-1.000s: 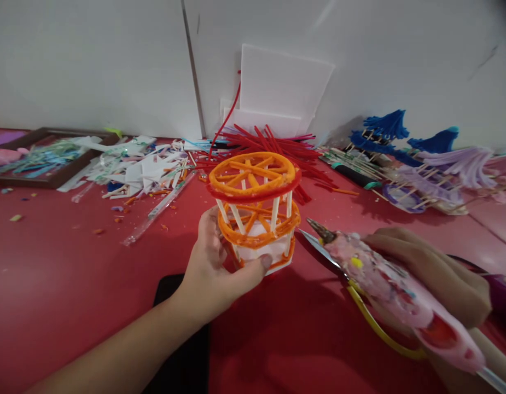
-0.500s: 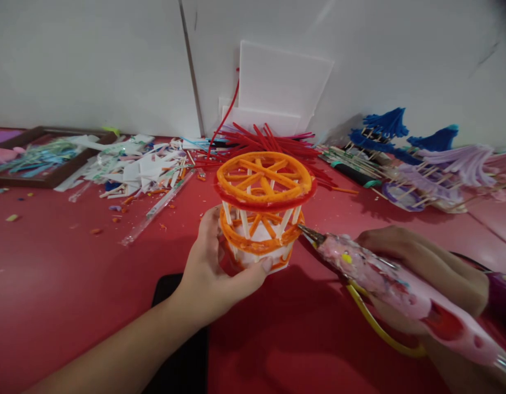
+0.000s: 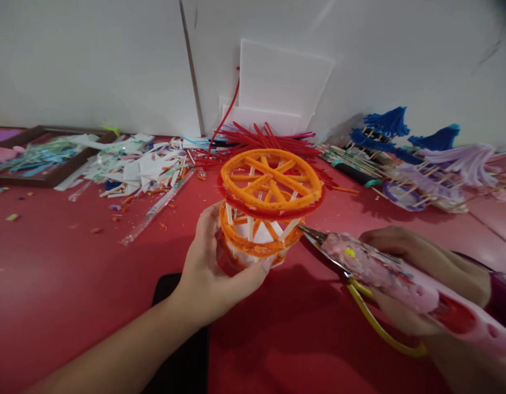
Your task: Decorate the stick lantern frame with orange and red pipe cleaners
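My left hand is wrapped round the white lower part of a small tiered model. Orange pipe-cleaner rings form its tiers, the top one spoked like a wheel with a red rim below, and short pale sticks stand between them. A pink hot glue gun, crusted with dried glue, is gripped in my right hand. Its metal nozzle touches or nearly touches the right side of the lower orange ring. Yellow-handled scissors lie beneath the glue gun, partly hidden by it and by my right hand.
Behind the model lies a heap of red pipe cleaners, with white boards leaning on the wall. Scraps and a brown frame are at left. Blue and lilac roofed models stand at right. A black flat object lies under my left forearm.
The model has tilted, its top ring leaning to the right and toward me. My right hand and the glue gun have shifted very slightly right, the nozzle staying by the lower ring.
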The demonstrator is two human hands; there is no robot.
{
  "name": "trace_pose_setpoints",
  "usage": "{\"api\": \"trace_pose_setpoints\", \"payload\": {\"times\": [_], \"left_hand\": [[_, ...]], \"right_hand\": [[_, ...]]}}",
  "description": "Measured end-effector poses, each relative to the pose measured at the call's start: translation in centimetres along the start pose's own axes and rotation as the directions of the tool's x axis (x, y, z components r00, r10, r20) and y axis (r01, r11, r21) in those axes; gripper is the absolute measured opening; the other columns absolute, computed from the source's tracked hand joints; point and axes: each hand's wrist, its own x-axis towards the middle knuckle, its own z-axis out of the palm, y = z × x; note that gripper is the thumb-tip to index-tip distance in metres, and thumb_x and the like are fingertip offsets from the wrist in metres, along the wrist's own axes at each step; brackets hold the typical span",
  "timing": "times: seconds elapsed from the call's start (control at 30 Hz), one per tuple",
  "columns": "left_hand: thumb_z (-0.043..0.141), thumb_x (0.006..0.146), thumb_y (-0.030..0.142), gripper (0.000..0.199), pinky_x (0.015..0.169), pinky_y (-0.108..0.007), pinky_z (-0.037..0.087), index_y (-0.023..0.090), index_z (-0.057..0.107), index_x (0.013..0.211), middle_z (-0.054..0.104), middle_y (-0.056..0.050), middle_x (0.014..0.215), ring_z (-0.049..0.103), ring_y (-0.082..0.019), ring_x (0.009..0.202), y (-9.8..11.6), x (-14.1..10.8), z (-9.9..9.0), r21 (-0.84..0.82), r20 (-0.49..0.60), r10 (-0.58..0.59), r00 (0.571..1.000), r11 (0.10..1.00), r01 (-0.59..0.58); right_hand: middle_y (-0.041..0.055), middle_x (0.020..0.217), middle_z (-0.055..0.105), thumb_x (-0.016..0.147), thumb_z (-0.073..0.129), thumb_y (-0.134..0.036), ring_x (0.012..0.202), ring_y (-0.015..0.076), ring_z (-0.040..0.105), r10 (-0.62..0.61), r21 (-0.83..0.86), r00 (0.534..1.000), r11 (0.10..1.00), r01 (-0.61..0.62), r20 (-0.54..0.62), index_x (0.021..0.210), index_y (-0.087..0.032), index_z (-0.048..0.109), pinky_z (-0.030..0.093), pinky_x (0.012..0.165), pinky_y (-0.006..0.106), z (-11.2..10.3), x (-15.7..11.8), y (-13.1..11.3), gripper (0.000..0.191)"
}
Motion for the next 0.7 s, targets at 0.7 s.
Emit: {"api": "trace_pose_setpoints", "payload": {"times": [0.7], "left_hand": [[0.077, 0.064, 0.009, 0.066, 0.094, -0.038, 0.054, 0.025, 0.045, 0.119, 0.059, -0.006, 0.123, 0.063, -0.023, 0.109, -0.01, 0.02, 0.05, -0.089, -0.024, -0.053, 0.998, 0.995, 0.050]], "right_hand": [[0.0017, 0.070, 0.061, 0.077, 0.051, -0.020, 0.058, 0.0098, 0.056, -0.009, -0.026, 0.999, 1.000, 0.008, -0.044, 0.081, -0.020, 0.058, 0.041, 0.053, 0.022, 0.13, 0.08, 0.06, 0.008]]}}
